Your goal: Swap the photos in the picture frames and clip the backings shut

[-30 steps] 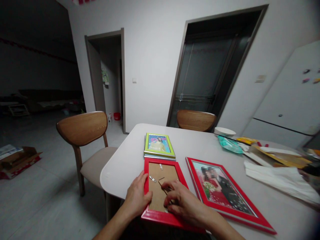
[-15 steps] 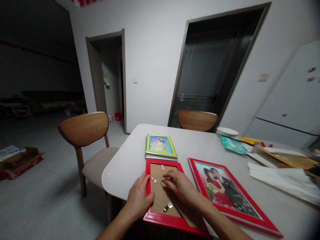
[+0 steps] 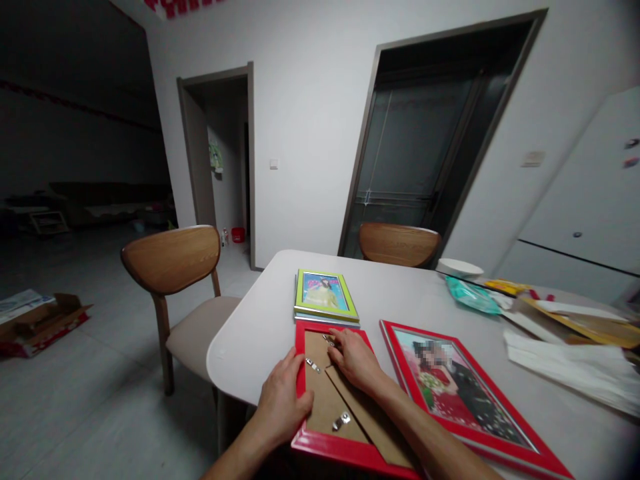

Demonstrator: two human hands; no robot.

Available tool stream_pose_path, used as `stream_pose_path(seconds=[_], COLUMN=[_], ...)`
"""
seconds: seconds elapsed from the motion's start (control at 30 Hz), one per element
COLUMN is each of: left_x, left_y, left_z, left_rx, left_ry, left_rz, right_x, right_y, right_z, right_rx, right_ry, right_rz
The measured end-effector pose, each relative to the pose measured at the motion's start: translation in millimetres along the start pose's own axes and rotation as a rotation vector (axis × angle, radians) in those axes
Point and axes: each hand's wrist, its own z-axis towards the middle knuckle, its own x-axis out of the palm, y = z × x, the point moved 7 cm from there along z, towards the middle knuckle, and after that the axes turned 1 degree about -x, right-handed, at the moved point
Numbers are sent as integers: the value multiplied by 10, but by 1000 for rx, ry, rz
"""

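A red picture frame (image 3: 350, 453) lies face down on the white table (image 3: 260, 327), showing its brown backing board (image 3: 325, 400) with small metal clips. My left hand (image 3: 283, 403) grips the frame's left edge, fingers curled over the rim. My right hand (image 3: 356, 360) rests on the far part of the backing, fingertips pinched at a metal clip near the top edge. A second, larger red frame (image 3: 460, 393) with a photo lies face up to the right. A green frame (image 3: 325, 295) sits on a small stack just beyond.
Two wooden chairs (image 3: 173, 267) stand at the table's left and far sides. A white bowl (image 3: 459, 268), a teal packet (image 3: 473, 297), papers and white plastic (image 3: 570, 363) clutter the right side. A cardboard box (image 3: 35, 313) lies on the floor at left.
My right hand has slid from the near, lower part of the backing board up to its far edge. The left hand has stayed on the frame's left rim.
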Motion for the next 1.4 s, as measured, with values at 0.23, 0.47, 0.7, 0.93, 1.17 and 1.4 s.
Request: stream_pose_path(seconds=[0.23,0.47,0.7,0.93,1.17,1.4], left_x=[16,6,12,-91,-305,-706], left_y=[2,24,57,-63,178,740], left_z=[-18,-14,-5,68,118,71], left_rx=[-1,-30,-42,-51,-237,-311], left_ry=[6,0,-17,-80,-96,-128], left_rz=[7,-24,-37,-367,-918,-728], right_x=[-176,-149,-145,-409,-524,-348], right_y=[-16,51,28,169,378,-438], right_z=[-498,-638,-622,-562,-547,-585], right_rx=[-13,17,20,42,-67,171], right_ry=[92,93,69,10,-43,-28], right_rz=[17,82,139,177,291,-36])
